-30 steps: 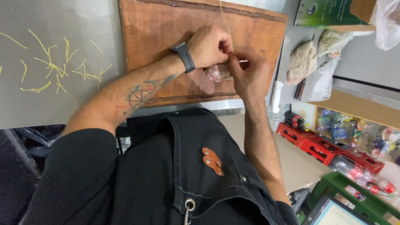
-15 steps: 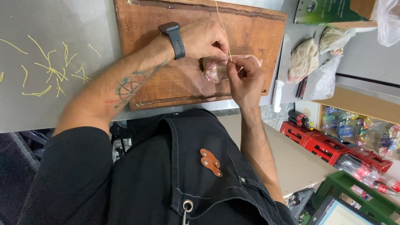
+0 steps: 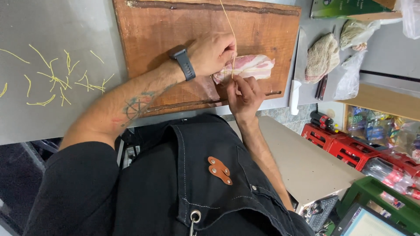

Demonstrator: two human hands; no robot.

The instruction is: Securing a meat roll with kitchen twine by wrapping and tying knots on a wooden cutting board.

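A wooden board (image 3: pixel 175 35) lies on a grey steel table (image 3: pixel 57 118). On the board's near right part sits a meat roll (image 3: pixel 251 66). The left hand (image 3: pixel 212 52) clamps the roll; the right hand (image 3: pixel 243 91) pinches yellow string (image 3: pixel 228 22) against it. String scraps (image 3: pixel 57 78) lie left of the board, a mesh bag (image 3: pixel 321 57) to its right, red crates (image 3: pixel 339 142) on the floor below.

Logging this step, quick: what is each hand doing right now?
Left hand: closed on the meat roll, pinching the string.
Right hand: fingers pinching the string at the roll.

Bare cutting board (image 3: pixel 153 39) left, knife (image 3: pixel 294 94) right
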